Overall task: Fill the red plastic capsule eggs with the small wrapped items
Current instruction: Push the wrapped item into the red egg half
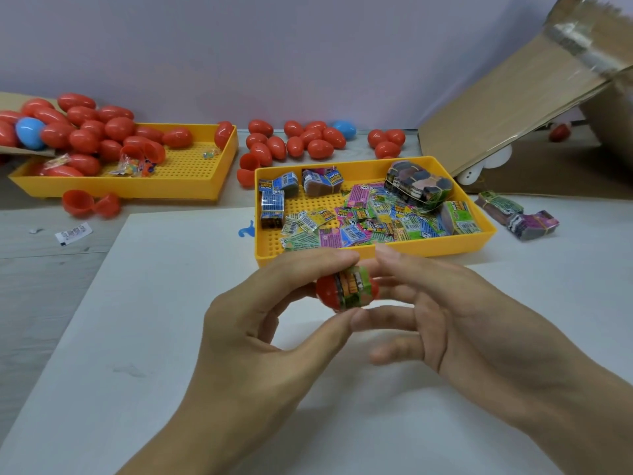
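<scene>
Over the white board, both hands meet around a red capsule egg [327, 292] whose two halves stand apart with a colourful wrapped item [352, 286] sticking out between them. My left hand [270, 323] pinches the egg's left half between thumb and fingers. My right hand [442, 317] holds the right half with its thumb on top and fingers below. Just beyond them, a yellow tray [373, 253] holds several small wrapped items [346, 228] and bundled stacks.
A second yellow tray [191, 186] at the back left holds red eggs [85, 132], with a blue egg [29, 132] beside them. More red eggs [301, 142] lie along the wall. An open egg [90, 204] lies on the table. A tilted cardboard box [534, 108] stands at right, bundles [517, 217] below it.
</scene>
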Available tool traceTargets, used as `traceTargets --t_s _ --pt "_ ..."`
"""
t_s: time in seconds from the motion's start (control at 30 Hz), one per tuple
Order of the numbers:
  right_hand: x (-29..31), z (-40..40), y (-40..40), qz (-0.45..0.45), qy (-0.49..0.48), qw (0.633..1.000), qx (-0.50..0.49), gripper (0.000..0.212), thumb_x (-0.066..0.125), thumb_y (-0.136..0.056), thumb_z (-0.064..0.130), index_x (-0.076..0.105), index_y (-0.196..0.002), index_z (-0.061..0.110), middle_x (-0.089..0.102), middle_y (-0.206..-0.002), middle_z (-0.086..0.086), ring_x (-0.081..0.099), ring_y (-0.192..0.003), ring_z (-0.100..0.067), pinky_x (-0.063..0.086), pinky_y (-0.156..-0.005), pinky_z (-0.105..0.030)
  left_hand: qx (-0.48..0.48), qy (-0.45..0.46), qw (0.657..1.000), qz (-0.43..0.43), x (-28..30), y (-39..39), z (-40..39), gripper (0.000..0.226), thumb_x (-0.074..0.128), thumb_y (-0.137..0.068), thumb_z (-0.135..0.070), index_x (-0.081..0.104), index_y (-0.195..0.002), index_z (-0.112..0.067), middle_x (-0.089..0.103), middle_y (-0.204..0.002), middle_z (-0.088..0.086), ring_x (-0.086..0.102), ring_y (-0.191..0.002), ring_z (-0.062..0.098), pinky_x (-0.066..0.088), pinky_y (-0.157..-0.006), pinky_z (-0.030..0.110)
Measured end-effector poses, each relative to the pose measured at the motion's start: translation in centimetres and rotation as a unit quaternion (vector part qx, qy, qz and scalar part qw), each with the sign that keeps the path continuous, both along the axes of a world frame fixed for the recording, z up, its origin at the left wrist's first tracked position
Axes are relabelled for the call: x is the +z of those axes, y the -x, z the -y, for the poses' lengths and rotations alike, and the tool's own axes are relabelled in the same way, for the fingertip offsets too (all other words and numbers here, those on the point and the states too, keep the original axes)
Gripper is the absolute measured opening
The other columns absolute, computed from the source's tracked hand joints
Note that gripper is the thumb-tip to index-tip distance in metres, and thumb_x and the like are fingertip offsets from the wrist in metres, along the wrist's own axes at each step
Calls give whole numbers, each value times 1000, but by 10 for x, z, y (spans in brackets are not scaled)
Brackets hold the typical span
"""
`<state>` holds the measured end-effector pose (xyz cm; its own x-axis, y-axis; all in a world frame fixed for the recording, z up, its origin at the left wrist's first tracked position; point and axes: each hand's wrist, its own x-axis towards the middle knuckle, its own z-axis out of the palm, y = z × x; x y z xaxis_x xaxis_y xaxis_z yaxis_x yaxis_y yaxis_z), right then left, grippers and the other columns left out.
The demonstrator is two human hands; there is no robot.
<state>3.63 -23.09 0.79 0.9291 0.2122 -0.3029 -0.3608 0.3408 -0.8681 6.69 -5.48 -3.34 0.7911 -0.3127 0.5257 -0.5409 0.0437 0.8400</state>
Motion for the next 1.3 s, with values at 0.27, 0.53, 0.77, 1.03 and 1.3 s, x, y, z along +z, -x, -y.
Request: traceTargets --t_s 0.27,0.53,0.77,1.03,1.3 --pt "-10 -3 6 225 229 944 -80 28 83 -69 16 75 -94 25 76 -89 0 73 -85 -16 59 -62 -28 -15 29 983 -182 5 6 2 37 67 -79 -50 72 -111 -32 71 -97 4 69 -80 20 55 -68 29" --pt "-6 1 3 184 168 962 -111 20 70 -75 16 76 -93 14 75 -90 -5 72 -87 -16 59 -60 -30 -9 88 983 -164 3 3 2 51 80 -74 -9 68 -122 -23 74 -102 3 72 -95 18 56 -80 22" --pt "-6 -2 5 187 191 961 -65 15 72 -79 27 78 -89 17 75 -79 -10 73 -67 -21 53 -47 -27 -57 63 992 -90 -1 4 1 67 68 -79 5 49 -138 -20 66 -123 7 62 -119 31 52 -95 30" --pt "-10 0 4 257 227 937 -62 30 74 -74 8 76 -99 25 75 -93 -1 71 -87 -18 57 -59 -27 -15 76 976 -202 4 2 3 27 70 -78 -35 76 -99 -21 75 -90 8 70 -72 23 58 -65 29" --pt "-3 4 2 148 163 974 -59 26 68 -77 32 78 -95 16 75 -88 -13 73 -74 -24 52 -47 -28 -40 103 986 -128 8 2 1 37 76 -77 -8 70 -111 -18 74 -110 5 72 -101 23 56 -85 25"
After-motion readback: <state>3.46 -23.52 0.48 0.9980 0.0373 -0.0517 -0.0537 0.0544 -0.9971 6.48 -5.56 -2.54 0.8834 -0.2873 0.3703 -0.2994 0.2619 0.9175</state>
